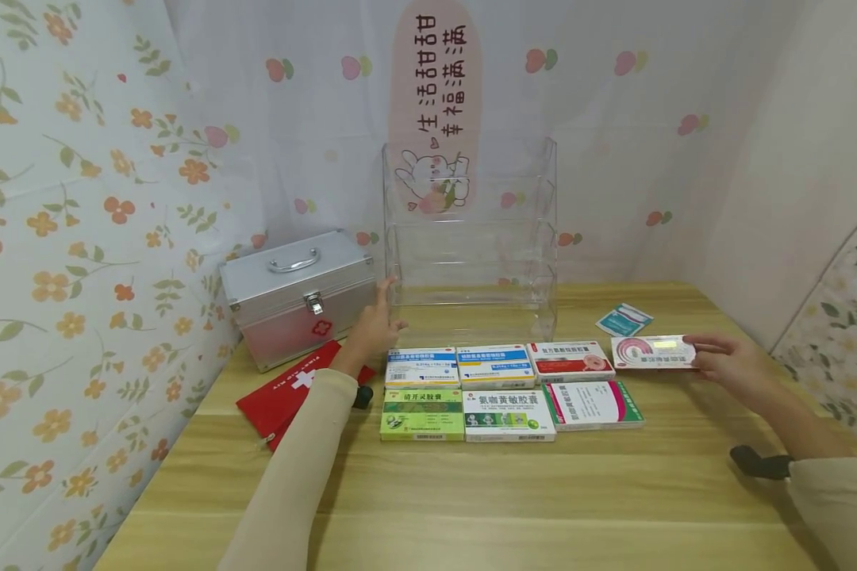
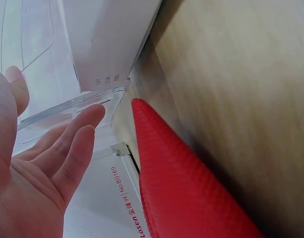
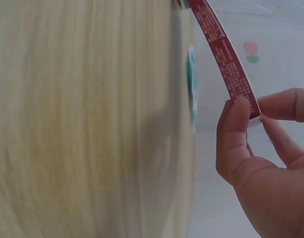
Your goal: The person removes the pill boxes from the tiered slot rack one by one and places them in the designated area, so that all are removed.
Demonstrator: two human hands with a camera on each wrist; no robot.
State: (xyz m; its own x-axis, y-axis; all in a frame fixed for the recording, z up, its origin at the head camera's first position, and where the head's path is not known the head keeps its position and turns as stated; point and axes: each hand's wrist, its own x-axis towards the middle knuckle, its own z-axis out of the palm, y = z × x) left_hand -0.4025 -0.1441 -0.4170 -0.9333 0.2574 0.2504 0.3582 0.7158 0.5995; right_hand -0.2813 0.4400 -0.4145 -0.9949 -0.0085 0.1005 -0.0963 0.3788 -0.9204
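My right hand (image 1: 735,369) pinches the right end of a white medicine box with pink arcs (image 1: 653,353), thumb on one face and fingers on the other. In the right wrist view its dark red side (image 3: 226,64) faces the camera. My left hand (image 1: 373,329) is at the lower left side of the clear acrylic tiered rack (image 1: 471,297), fingers loosely extended beside its edge in the left wrist view. Rows of medicine boxes lie before the rack: two blue-and-white ones, a red-and-white box (image 1: 570,362), a green box (image 1: 422,414), a white-and-green box (image 1: 509,414) and a pink-and-green-edged box (image 1: 591,404).
A silver first aid case (image 1: 300,289) stands at the back left, with a red first aid pouch (image 1: 289,396) leaning at its front. A teal-and-white packet (image 1: 624,319) lies behind the held box. Curtains enclose the wooden table (image 1: 507,507) at the back and sides.
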